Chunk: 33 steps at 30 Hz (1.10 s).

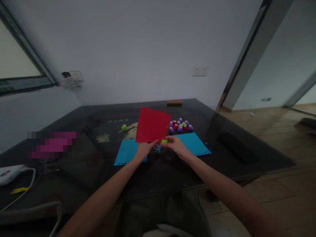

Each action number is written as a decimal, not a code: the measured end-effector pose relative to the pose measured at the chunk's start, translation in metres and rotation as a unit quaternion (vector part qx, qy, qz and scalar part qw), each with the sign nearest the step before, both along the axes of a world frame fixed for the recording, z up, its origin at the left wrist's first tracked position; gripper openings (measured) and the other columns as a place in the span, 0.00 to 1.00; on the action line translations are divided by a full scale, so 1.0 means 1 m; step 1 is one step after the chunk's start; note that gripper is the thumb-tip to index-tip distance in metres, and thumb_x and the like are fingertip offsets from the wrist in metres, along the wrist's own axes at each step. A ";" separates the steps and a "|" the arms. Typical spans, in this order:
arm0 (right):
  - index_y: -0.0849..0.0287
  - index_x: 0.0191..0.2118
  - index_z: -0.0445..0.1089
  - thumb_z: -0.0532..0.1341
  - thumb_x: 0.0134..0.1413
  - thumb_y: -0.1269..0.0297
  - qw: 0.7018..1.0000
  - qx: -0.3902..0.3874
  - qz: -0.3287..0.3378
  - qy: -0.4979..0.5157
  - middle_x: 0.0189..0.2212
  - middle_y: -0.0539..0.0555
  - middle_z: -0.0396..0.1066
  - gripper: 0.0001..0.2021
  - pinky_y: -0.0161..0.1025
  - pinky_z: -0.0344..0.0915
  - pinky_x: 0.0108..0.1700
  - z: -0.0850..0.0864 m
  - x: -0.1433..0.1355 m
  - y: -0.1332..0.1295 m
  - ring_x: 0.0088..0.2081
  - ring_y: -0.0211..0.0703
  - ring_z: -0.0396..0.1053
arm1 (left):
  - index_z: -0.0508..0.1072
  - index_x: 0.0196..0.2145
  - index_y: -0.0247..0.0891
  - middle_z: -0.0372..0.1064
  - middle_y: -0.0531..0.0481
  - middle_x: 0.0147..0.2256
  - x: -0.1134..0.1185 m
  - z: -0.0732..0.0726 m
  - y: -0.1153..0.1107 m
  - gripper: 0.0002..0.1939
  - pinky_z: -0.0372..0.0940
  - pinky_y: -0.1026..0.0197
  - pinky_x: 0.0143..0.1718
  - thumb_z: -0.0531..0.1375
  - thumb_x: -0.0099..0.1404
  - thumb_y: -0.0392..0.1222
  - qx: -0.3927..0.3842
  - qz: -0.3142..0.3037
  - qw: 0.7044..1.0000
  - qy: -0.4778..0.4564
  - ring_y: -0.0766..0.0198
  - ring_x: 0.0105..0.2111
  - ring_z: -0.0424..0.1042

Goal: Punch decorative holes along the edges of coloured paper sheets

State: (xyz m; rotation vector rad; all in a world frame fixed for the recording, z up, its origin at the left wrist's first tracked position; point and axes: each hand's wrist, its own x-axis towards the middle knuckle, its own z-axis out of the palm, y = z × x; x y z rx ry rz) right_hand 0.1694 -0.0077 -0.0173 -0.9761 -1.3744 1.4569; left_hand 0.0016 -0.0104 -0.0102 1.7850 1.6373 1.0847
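My left hand [145,148] grips the lower edge of a red paper sheet [153,125], raised above the table and tilted. A row of punched holes runs along the sheet's right edge. At its lower right corner, my right hand [175,144] pinches a small green paper punch [164,141] between thumb and fingers. Tiny blue paper bits [157,148] lie below, between the hands. One blue sheet [125,151] with holes along its near edge rests partly under my left hand. Another blue sheet [194,143], likewise punched, lies beyond my right wrist.
Several purple, red and green punches [180,125] cluster behind the right blue sheet. A lone green punch [124,127] stands at left. On the black table [158,181] are a brown cylinder [174,103], a dark slab [237,147], a white device [11,174] with cable and a pixelated pink item [55,144].
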 end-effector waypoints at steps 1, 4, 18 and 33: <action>0.61 0.33 0.70 0.69 0.32 0.60 1.000 0.000 -0.001 0.002 0.32 0.55 0.73 0.18 0.43 0.65 0.41 -0.001 0.000 0.000 0.34 0.44 0.71 | 0.74 0.39 0.38 0.74 0.46 0.39 0.000 0.000 0.000 0.14 0.53 0.58 0.53 0.59 0.56 0.46 0.005 -0.002 1.000 -0.006 0.57 0.50 0.64; 0.61 0.34 0.70 0.69 0.32 0.60 1.000 0.004 0.003 0.006 0.32 0.55 0.73 0.18 0.43 0.65 0.41 -0.002 0.001 0.001 0.34 0.44 0.71 | 0.75 0.38 0.38 0.74 0.46 0.37 0.000 -0.001 0.000 0.14 0.53 0.59 0.53 0.59 0.55 0.46 0.012 -0.001 1.000 -0.015 0.57 0.50 0.65; 0.59 0.32 0.70 0.69 0.31 0.59 1.000 0.017 0.007 0.005 0.31 0.54 0.73 0.17 0.44 0.66 0.42 0.002 0.001 -0.001 0.33 0.43 0.70 | 0.75 0.37 0.38 0.74 0.45 0.39 0.000 -0.001 -0.001 0.14 0.55 0.58 0.51 0.58 0.56 0.47 -0.005 -0.004 1.000 -0.003 0.56 0.49 0.65; 0.60 0.33 0.70 0.69 0.31 0.61 1.000 0.014 0.010 0.019 0.34 0.54 0.73 0.18 0.45 0.65 0.45 0.001 0.002 -0.001 0.37 0.45 0.71 | 0.75 0.38 0.38 0.73 0.45 0.41 0.002 -0.001 -0.002 0.15 0.54 0.58 0.52 0.59 0.56 0.48 -0.008 0.008 1.000 -0.006 0.56 0.50 0.64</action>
